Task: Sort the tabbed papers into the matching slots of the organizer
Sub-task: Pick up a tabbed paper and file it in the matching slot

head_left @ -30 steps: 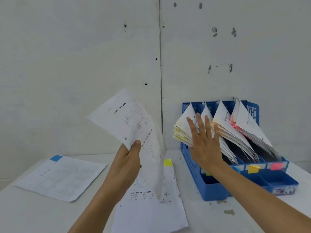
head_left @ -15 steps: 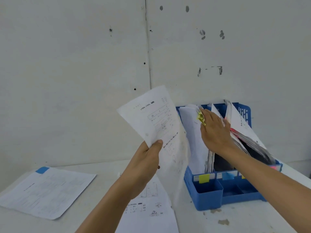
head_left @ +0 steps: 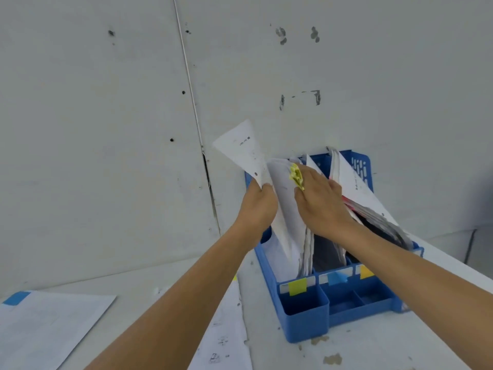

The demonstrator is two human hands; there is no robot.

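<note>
Yellow-tabbed stack (head_left: 285, 184) — apparently — blocks held sheet (head_left: 240, 150).

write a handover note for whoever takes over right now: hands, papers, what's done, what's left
Left grip: pinches a white sheet by its lower edge, at the yellow-labelled slot of the blue organizer.
Right grip: holds the yellow-tabbed stack aside in that slot.
Done: the slots already hold filed papers.
Left: seat this sheet, then file the blue-tabbed sheet and the loose sheets lying on the table.
</note>
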